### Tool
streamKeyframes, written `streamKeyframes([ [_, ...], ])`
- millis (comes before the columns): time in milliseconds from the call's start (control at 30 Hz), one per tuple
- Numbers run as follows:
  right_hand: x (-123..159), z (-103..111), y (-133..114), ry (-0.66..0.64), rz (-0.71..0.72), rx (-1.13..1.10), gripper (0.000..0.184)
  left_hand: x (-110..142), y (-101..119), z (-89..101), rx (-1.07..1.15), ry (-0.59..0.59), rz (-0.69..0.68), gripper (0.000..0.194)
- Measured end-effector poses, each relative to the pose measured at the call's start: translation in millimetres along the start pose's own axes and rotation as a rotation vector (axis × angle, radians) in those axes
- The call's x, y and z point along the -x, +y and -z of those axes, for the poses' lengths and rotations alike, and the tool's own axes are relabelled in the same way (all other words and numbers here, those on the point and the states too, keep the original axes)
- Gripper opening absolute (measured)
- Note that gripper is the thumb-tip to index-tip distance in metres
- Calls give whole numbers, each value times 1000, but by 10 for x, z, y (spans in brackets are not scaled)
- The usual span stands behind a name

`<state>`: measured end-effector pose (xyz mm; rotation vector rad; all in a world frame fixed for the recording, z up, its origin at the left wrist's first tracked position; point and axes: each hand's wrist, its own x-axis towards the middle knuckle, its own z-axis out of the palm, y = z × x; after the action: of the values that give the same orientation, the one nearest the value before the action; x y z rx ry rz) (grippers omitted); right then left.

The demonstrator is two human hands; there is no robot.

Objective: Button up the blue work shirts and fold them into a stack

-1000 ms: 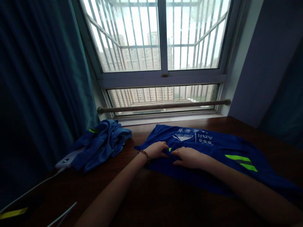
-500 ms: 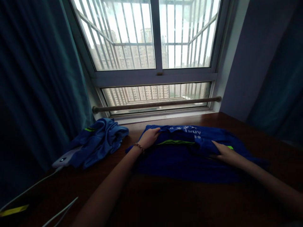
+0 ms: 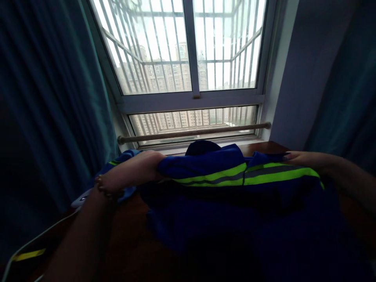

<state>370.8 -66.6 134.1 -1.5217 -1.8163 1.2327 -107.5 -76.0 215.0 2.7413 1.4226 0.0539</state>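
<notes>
A dark blue work jacket (image 3: pixel 211 211) with lime-green and grey reflective stripes hangs stretched between my hands, its upper edge raised above the tabletop. My left hand (image 3: pixel 143 166), with a beaded bracelet at the wrist, is closed on the jacket's upper left part. On the other side my right hand (image 3: pixel 305 160) grips the upper right edge, just above the green stripe. The jacket's lower part falls toward me into deep shadow, so its bottom edge cannot be made out.
A crumpled blue garment (image 3: pixel 125 156) lies at the left, partly behind my left arm. Beside it are a pale device (image 3: pixel 80 199) with a white cable (image 3: pixel 44 233) and a yellow strip (image 3: pixel 29 255). A wooden rail (image 3: pixel 194 133) crosses the window; curtains (image 3: pixel 58 98) hang at both sides.
Both hands have moved apart and lifted the jacket, which lay flat on the table. White lettering that showed before is now out of sight, and the broad green stripes face me.
</notes>
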Motion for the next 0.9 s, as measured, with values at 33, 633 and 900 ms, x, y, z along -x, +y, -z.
streamKeyframes([
  [33, -107, 60, -106, -94, -41, 15, 36, -26, -59, 51, -19, -8, 47, 14],
  [633, -850, -1702, -17, 39, 622, 1147, 65, -1034, -346, -1873, -93, 93, -253, 45],
  [900, -650, -1054, 436, 153, 766, 1379, 38, -1026, -244, -2040, -244, 112, -294, 17],
])
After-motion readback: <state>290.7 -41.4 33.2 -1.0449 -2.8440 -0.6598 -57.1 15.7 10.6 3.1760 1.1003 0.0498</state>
